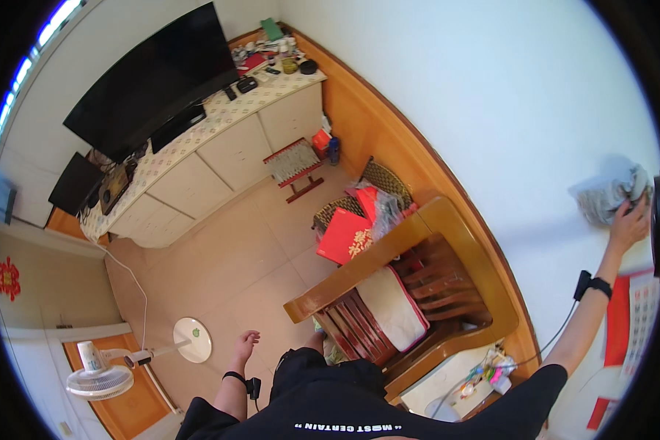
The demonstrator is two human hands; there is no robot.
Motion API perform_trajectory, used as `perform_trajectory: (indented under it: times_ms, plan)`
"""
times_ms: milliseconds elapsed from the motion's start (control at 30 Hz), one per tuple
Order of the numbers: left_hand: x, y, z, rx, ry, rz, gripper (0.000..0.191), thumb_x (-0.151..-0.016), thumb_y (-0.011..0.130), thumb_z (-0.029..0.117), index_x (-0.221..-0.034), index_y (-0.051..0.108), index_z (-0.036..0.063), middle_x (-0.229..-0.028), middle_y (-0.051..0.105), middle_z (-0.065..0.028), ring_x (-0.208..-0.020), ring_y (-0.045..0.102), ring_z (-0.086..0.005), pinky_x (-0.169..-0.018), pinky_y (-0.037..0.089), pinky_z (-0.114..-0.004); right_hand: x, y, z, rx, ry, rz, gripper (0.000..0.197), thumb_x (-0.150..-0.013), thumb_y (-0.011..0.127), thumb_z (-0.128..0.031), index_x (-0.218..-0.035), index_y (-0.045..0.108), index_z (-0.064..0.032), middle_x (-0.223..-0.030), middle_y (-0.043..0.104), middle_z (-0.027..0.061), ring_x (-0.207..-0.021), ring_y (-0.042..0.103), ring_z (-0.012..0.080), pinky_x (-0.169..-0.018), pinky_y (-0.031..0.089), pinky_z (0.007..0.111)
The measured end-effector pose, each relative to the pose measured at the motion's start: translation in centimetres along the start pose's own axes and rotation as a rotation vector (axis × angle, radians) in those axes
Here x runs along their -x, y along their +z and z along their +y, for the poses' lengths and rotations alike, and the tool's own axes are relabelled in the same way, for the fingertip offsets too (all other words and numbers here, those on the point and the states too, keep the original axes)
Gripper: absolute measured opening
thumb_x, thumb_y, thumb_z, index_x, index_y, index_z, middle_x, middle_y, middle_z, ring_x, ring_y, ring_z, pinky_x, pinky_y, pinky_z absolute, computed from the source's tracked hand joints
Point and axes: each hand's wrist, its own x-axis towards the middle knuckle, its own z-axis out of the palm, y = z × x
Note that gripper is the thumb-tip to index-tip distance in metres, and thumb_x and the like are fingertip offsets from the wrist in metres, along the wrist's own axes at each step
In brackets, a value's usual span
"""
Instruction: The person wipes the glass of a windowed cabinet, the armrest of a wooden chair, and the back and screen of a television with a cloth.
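My right hand (631, 224) is stretched out to the far right and presses a crumpled grey cloth (605, 201) against the white wall (533, 132). Just past that hand, a dark round-edged object (659, 225) is fixed at the wall, cut off by the picture's rim. Below the forearm hangs a wall calendar (641, 319) with red parts. My left hand (246, 345) hangs low over the tiled floor (225, 275), holding nothing, its fingers loosely bent. Directly before my body stands a wooden armchair (357, 324) with a white, red-edged cushion (393, 308).
Behind the armchair, a woven chair (388, 181) holds red boxes (344, 236) and plastic wrapping. A standing fan (100, 379) is at lower left. A low cabinet (231, 157) bears a television (154, 77); a folding stool (294, 162) stands before it. A cluttered side table (445, 379) adjoins the armchair.
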Motion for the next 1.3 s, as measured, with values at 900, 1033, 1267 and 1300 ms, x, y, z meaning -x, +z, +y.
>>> perform_trajectory:
  times_ms: [900,1033,1267,1300]
  plan:
    - [-1.4,-2.1,-6.6,-0.063,-0.251,0.051,0.024,-0.099,0.045,0.011,-0.105,0.064,-0.0020,-0.089,0.068,-0.0099,-0.079,0.065,-0.0172,-0.073,0.055,-0.030,16.2,6.2,-39.1,-0.778,-0.782,-0.557,0.053,-0.084,0.059,-0.009,-0.136,0.052,-0.0119,-0.148,0.045,0.0105,-0.137,0.043,0.0281,-0.110,0.038,0.041]
    - [0.1,-1.2,-8.7,-0.100,-0.325,-0.147,0.026,-0.099,0.044,0.013,-0.105,0.065,-0.0013,-0.087,0.068,-0.0103,-0.080,0.065,-0.0178,-0.075,0.055,-0.031,26.5,1.9,-45.3,-1.302,-0.376,-0.893,0.051,-0.076,0.062,0.001,-0.126,0.057,-0.0096,-0.136,0.054,0.0150,-0.121,0.054,0.0324,-0.106,0.042,0.045]
    - [2.3,-3.1,-0.7,-0.267,-0.226,-0.085,0.027,-0.098,0.048,0.014,-0.107,0.069,0.0013,-0.094,0.071,-0.0065,-0.081,0.065,-0.0140,-0.070,0.050,-0.028,40.8,-5.6,-47.3,-0.942,-0.010,-0.652,0.039,-0.086,0.054,-0.006,-0.124,0.058,-0.0083,-0.144,0.048,0.0159,-0.132,0.046,0.0347,-0.109,0.037,0.051]
    - [2.6,-3.7,-0.2,-0.249,-0.226,-0.036,0.027,-0.098,0.048,0.015,-0.107,0.069,0.0008,-0.094,0.071,-0.0063,-0.081,0.065,-0.0139,-0.070,0.050,-0.027,41.5,-6.5,-46.6,-0.952,0.015,-0.661,0.039,-0.086,0.054,-0.006,-0.124,0.058,-0.0090,-0.144,0.048,0.0159,-0.133,0.046,0.0346,-0.109,0.037,0.051]
